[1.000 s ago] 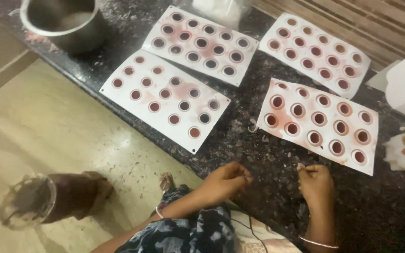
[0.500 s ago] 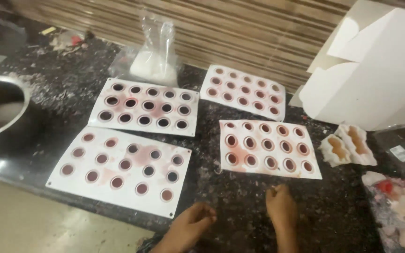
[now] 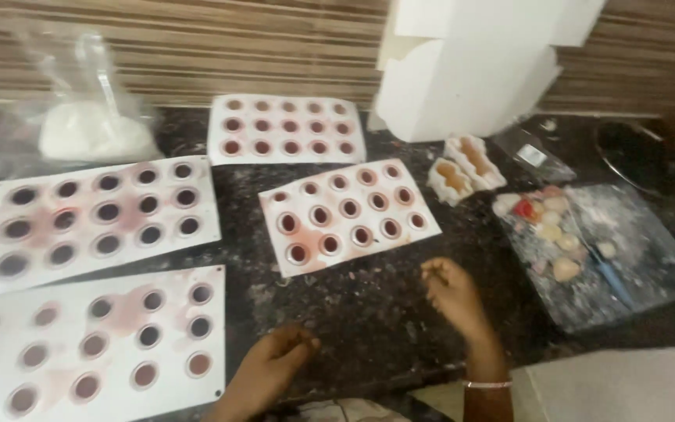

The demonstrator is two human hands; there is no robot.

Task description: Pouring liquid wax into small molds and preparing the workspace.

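My left hand [image 3: 273, 361] hovers low over the dark speckled counter [image 3: 369, 312], fingers curled together, beside the near white mould tray [image 3: 95, 344] with its round brown-stained cavities. My right hand [image 3: 453, 291] is raised above the counter with fingers loosely bent, just below the middle mould tray [image 3: 347, 215]. Neither hand holds anything I can see. Two more mould trays lie further off, one at the left [image 3: 95, 219] and one at the back [image 3: 285, 127].
A clear bag of white powder [image 3: 95, 129] sits at the back left. White cardboard boxes [image 3: 470, 70] stand against the striped wall. A small white mould [image 3: 466, 168] and a clear tray of pale pieces with a blue tool [image 3: 595, 250] lie on the right.
The view has swung right and up, bringing the boxes and the clear tray into sight; the steel bowl has left the frame. Both hands stay low over the counter.
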